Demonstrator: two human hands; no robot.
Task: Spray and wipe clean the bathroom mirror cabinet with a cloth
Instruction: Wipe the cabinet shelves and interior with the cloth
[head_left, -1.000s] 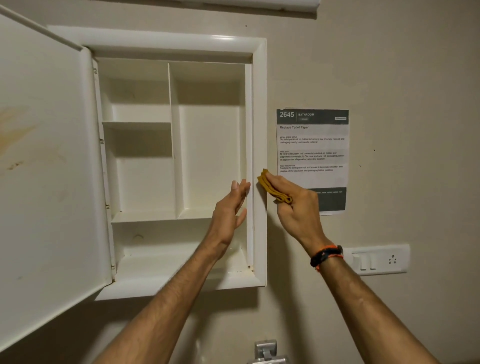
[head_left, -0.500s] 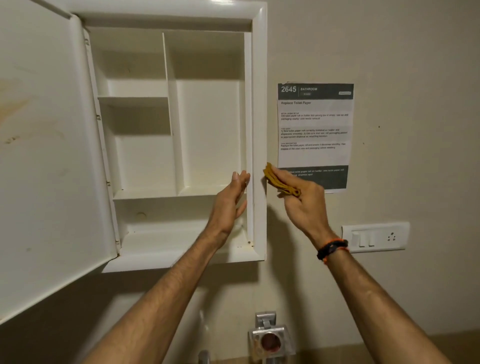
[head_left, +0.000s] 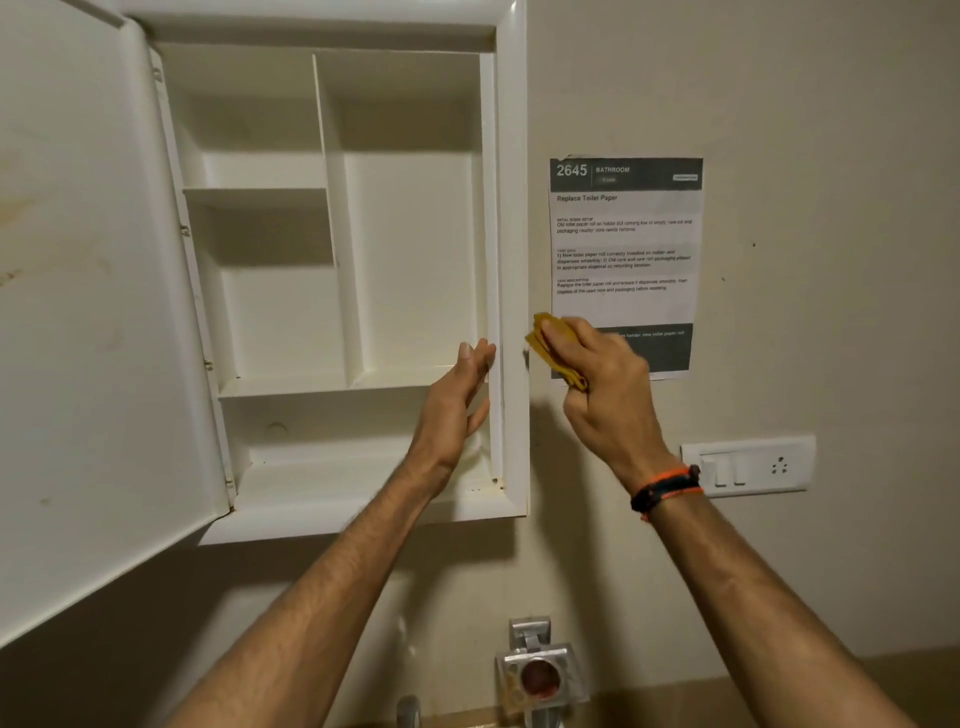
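The white cabinet (head_left: 511, 156) hangs on the wall with bare shelves inside. Its door (head_left: 88, 312) stands swung open to the left, inner face stained in spots. My left hand (head_left: 454, 405) is flat with straight fingers, its fingertips against the inner side of the cabinet's right frame. My right hand (head_left: 602, 384) grips a folded yellow cloth (head_left: 550, 340) and holds it at the outer right edge of the frame, at the same height as the left hand. No spray bottle is in view.
A printed paper notice (head_left: 626, 234) is stuck to the wall right of the cabinet, partly behind my right hand. A white switch and socket plate (head_left: 748, 465) sits lower right. A metal soap holder (head_left: 537, 675) and a tap top (head_left: 410, 709) show below.
The view has tilted down, so the cabinet sits higher in frame and the soap holder has appeared. My right hand with the cloth has slid slightly down the frame's outer edge.
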